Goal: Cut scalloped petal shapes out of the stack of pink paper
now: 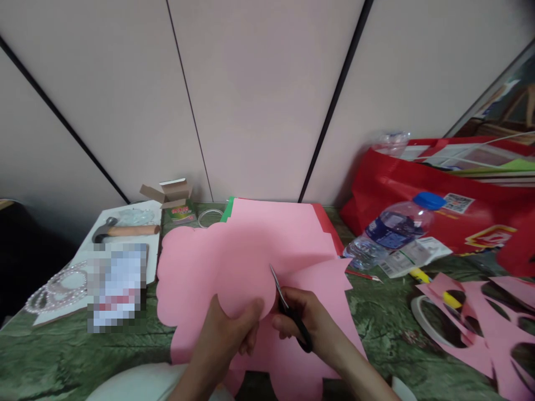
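Note:
My left hand (pixel 228 334) pinches the lower edge of a large pink paper sheet (pixel 209 267) with scalloped edges, thumb on top. My right hand (pixel 305 323) grips black-handled scissors (pixel 288 309); the blades point up and left into a curved cut in the pink sheet. The sheet is held above a stack of pink, red and green paper (pixel 284 223) lying on the green table (pixel 75 356).
A hammer (pixel 125 230), a small open cardboard box (pixel 171 193), a bead bracelet (pixel 56 287) and a blurred packet lie at the left. At the right are a lying water bottle (pixel 393 228), a red bag (pixel 438 189), a tape roll (pixel 430 323) and pink paper offcuts (pixel 489 328).

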`<state>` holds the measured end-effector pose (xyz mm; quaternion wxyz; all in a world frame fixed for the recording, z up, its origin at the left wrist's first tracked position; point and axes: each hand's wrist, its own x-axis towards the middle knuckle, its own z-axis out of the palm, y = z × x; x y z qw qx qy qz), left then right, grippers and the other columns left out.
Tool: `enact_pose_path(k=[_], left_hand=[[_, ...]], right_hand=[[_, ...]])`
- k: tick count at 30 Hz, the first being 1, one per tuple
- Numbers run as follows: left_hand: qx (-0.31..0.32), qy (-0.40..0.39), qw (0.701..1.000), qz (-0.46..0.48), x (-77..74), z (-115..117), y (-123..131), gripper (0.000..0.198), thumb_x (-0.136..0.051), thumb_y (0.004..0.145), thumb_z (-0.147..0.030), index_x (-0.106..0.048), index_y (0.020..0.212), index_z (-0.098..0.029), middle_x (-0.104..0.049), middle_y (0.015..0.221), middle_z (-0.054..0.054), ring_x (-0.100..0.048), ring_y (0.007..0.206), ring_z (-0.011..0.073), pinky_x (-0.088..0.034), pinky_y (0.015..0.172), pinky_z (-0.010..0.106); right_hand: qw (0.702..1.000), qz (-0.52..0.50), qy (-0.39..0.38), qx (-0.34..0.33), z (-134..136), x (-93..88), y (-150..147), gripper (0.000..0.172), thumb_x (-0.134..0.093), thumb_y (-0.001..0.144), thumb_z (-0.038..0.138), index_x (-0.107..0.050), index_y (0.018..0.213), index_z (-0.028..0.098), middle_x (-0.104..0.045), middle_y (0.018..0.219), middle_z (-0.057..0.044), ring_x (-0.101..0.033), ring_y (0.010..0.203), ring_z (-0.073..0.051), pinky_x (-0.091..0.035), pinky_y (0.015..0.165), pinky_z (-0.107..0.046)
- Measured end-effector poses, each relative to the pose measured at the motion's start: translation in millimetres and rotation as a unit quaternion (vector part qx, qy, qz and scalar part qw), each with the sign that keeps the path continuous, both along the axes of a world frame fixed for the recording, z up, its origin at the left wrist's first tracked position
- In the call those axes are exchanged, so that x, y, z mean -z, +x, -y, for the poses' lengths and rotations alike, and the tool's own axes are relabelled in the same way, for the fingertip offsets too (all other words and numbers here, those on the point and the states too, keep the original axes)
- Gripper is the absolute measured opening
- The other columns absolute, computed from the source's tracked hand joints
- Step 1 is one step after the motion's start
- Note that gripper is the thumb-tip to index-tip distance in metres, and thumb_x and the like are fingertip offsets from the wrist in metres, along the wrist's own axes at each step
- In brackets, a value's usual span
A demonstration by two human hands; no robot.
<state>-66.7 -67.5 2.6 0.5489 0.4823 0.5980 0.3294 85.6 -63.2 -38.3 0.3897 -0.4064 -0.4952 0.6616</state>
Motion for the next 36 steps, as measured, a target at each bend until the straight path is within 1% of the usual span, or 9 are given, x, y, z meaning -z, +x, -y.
enact_pose_path(k=[9, 14, 19, 25, 30, 36], left_hand=[[0.002, 0.006, 1.000, -0.008, 0.3, -1.3, -1.2, 0.044, -0.050, 0.072, -0.038, -0.037, 0.033, -0.020, -0.036, 0.028, -0.003, -0.030, 0.028, 0.0066, -0.025, 0.036, 0.022], [0.013, 0.026, 0.999, -0.013, 2.1, -1.5, -2.8, 0.046, -0.049, 0.073, -0.039, -0.037, 0.032, -0.020, -0.035, 0.028, -0.003, -0.031, 0.029, 0.0070, -0.026, 0.038, 0.023], [0.008, 0.028, 0.999, -0.021, 4.0, -2.5, -4.2, 0.047, -0.049, 0.072, -0.040, -0.037, 0.032, -0.020, -0.036, 0.029, -0.002, -0.032, 0.030, 0.0076, -0.025, 0.038, 0.023], [0.013, 0.029, 0.999, -0.039, 2.9, -1.8, -6.0, 0.047, -0.049, 0.072, -0.041, -0.037, 0.032, -0.020, -0.037, 0.030, -0.002, -0.031, 0.031, 0.0076, -0.025, 0.039, 0.024], [-0.004, 0.031, 0.999, -0.036, 2.7, -2.1, -4.9, 0.047, -0.050, 0.071, -0.039, -0.035, 0.031, -0.021, -0.035, 0.029, -0.003, -0.032, 0.031, 0.0077, -0.026, 0.040, 0.024], [-0.026, 0.035, 0.998, -0.036, -2.6, -2.9, -2.9, 0.045, -0.052, 0.070, -0.038, -0.035, 0.031, -0.021, -0.034, 0.029, -0.003, -0.033, 0.032, 0.0082, -0.027, 0.041, 0.024]], right_hand=[[1.000, 0.006, 0.004, 0.009, 0.6, -0.8, -0.4, 0.032, -0.074, 0.063, 0.041, -0.054, 0.064, 0.015, -0.046, 0.054, 0.005, -0.044, 0.048, -0.009, -0.040, 0.045, -0.022], [1.000, 0.017, 0.007, 0.011, 0.1, 0.1, -0.8, 0.032, -0.073, 0.064, 0.041, -0.054, 0.064, 0.016, -0.046, 0.051, 0.006, -0.044, 0.046, -0.009, -0.040, 0.043, -0.021], [1.000, 0.014, 0.015, 0.011, 0.2, -1.0, -0.4, 0.031, -0.073, 0.065, 0.040, -0.054, 0.065, 0.015, -0.045, 0.052, 0.006, -0.044, 0.045, -0.008, -0.040, 0.042, -0.021], [1.000, 0.019, 0.018, 0.009, 0.3, -0.5, -0.8, 0.033, -0.073, 0.064, 0.042, -0.054, 0.065, 0.015, -0.043, 0.051, 0.007, -0.042, 0.044, -0.008, -0.040, 0.042, -0.021], [1.000, 0.022, 0.018, 0.009, -0.6, 0.9, -0.8, 0.035, -0.072, 0.064, 0.044, -0.054, 0.065, 0.015, -0.042, 0.050, 0.008, -0.041, 0.043, -0.007, -0.040, 0.041, -0.021], [0.999, 0.030, 0.020, 0.009, 1.1, -4.5, -1.2, 0.038, -0.072, 0.063, 0.049, -0.053, 0.064, 0.016, -0.041, 0.049, 0.008, -0.041, 0.042, -0.008, -0.040, 0.040, -0.021]])
